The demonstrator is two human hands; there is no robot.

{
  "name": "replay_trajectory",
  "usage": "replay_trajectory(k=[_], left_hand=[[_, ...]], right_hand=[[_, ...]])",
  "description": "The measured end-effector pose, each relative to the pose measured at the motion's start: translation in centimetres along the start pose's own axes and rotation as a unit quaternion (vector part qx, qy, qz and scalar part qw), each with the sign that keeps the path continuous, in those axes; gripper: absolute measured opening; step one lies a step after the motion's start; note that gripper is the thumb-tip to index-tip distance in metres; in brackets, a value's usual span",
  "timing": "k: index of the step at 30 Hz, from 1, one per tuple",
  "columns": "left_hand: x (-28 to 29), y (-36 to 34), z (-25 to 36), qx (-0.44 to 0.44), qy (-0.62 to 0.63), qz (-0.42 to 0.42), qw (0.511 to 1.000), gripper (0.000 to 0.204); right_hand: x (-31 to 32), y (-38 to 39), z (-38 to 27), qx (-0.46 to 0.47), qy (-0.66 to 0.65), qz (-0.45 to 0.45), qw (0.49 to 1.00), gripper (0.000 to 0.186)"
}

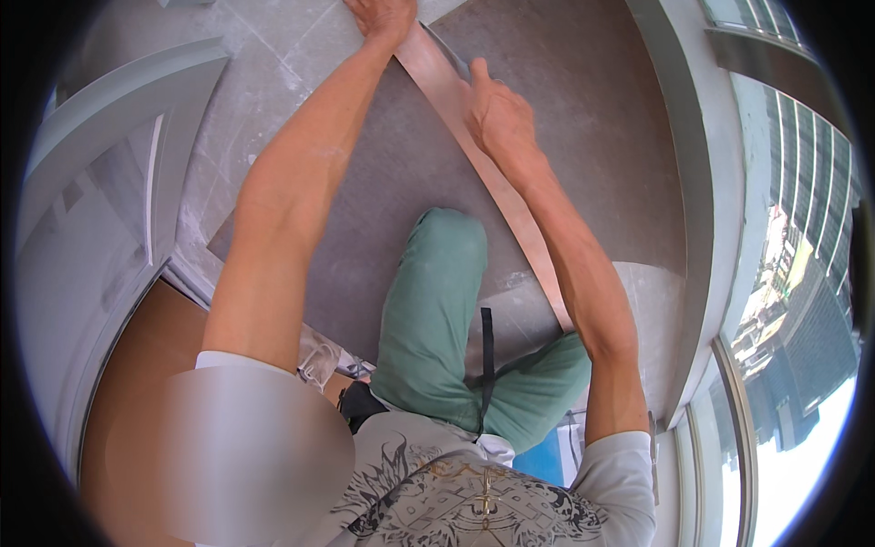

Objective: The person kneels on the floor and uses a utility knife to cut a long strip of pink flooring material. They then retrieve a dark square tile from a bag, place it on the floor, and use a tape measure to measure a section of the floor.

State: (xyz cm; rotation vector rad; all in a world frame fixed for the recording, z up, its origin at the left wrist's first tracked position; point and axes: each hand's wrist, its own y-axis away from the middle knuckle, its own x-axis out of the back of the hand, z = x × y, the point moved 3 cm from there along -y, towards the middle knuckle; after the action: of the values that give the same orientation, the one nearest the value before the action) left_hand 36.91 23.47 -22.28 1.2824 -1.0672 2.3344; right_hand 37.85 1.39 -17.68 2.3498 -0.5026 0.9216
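The pinkish strip slants lengthwise from the left hand, at its far end, back past the right hand on its right edge — either hand's grip I cannot tell.

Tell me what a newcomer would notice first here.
Probably the long pinkish strip running slantwise across the dark sheet, with the left hand at its far end and the right hand closer in. Next, the green trousers near centre and the bright window along the right side.
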Motion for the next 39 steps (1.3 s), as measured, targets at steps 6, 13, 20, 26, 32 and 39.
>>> replay_trajectory(k=[6,13,20,26,32,39], left_hand=[[0.0,-0.1,-0.1,0.008,-0.014,-0.011,1.0,0.026],[-0.2,0.0,0.0,0.02,-0.009,-0.021,1.0,0.028],[-0.5,-0.2,-0.4,0.014,-0.019,-0.031,0.999,0.029],[-1.0,-0.2,-0.8,0.011,-0.027,-0.04,0.999,0.029],[-0.9,-0.4,-1.2,0.03,-0.035,-0.06,0.997,0.03],[-1.0,-0.4,-1.1,0.015,-0.048,-0.053,0.997,0.032]], right_hand=[[0.5,-0.1,0.3,0.02,-0.024,-0.01,0.999,0.021],[1.3,4.3,2.8,-0.002,-0.016,-0.051,0.999,0.021],[0.4,12.4,7.0,-0.062,0.012,-0.051,0.997,0.022],[-0.7,21.1,11.8,-0.124,0.048,-0.104,0.986,0.021],[0.3,28.6,14.2,-0.178,0.027,-0.136,0.974,0.021],[0.7,36.2,17.6,-0.219,0.06,-0.14,0.964,0.022]])
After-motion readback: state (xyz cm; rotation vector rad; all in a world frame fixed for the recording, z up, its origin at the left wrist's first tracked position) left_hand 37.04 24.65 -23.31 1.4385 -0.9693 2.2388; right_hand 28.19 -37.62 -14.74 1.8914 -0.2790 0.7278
